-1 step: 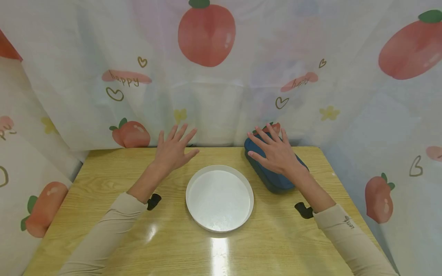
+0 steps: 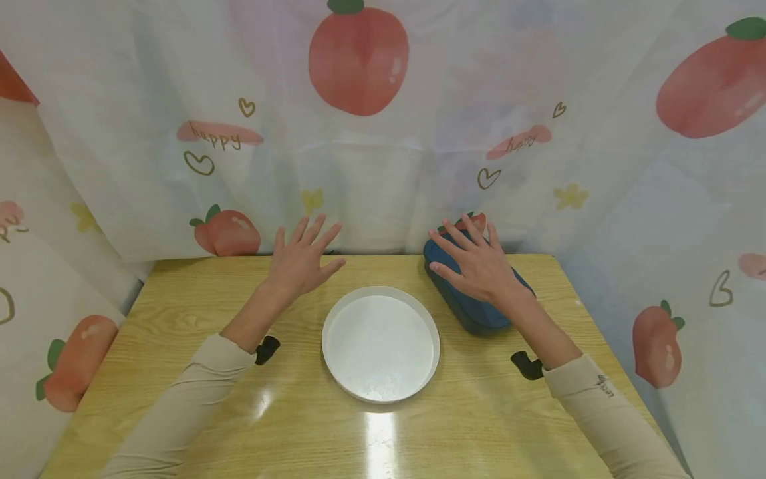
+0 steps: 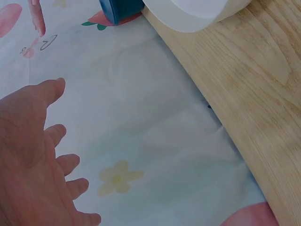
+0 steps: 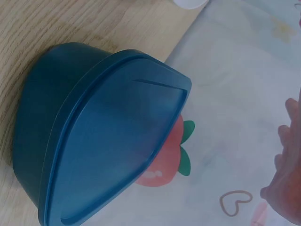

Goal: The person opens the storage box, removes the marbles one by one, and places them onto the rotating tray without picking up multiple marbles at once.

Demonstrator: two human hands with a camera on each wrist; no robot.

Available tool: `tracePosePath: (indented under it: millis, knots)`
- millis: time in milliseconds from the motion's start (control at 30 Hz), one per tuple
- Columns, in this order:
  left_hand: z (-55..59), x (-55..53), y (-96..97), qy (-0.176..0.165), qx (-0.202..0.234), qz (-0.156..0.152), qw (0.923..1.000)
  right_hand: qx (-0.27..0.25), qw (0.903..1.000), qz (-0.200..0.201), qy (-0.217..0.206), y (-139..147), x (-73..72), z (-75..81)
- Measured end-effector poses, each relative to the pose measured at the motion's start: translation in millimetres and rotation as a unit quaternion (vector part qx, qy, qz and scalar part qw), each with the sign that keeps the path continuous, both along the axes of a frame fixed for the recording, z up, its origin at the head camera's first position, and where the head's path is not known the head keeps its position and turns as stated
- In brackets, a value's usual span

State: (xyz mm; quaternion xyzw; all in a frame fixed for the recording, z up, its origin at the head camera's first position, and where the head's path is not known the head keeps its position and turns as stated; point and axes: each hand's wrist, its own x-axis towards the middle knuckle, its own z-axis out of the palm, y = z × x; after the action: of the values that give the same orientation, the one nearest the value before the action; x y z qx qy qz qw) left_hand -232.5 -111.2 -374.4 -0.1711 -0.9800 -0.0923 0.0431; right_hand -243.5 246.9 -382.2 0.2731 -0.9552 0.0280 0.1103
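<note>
My left hand (image 2: 296, 266) hovers over the back left part of the table, fingers spread and holding nothing. In the left wrist view the same hand (image 3: 28, 155) appears at the left edge, its fingers apart. Above the blue lidded container (image 4: 113, 136) my right hand (image 2: 479, 266) is held with spread fingers; the right wrist view shows a gap between that hand (image 4: 289, 179) and the lid. Between the hands, a round white shallow pan (image 2: 380, 349) sits on the table. Part of the container is hidden by the right hand in the head view.
The wooden table (image 2: 287, 412) ends at a white curtain (image 2: 383, 179) printed with peaches, which hangs behind it and at both sides. A black wrist piece (image 2: 266, 350) shows at the left cuff and another black piece (image 2: 526, 365) at the right cuff.
</note>
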Motion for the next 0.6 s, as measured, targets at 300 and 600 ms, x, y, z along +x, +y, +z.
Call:
tracePosePath:
  millis: [300, 600]
  knots:
    - [-3.5, 3.7, 6.0, -0.004, 0.022, -0.009, 0.9997, 0.007, 1.0, -0.001, 0.007, 2.7, 5.5, -1.7]
    - [-31.6, 15.6, 26.9, 0.042, 0.169, -0.063, 0.9828, -0.028, 0.9992, 0.018, -0.024, 10.9, 14.4, -7.8]
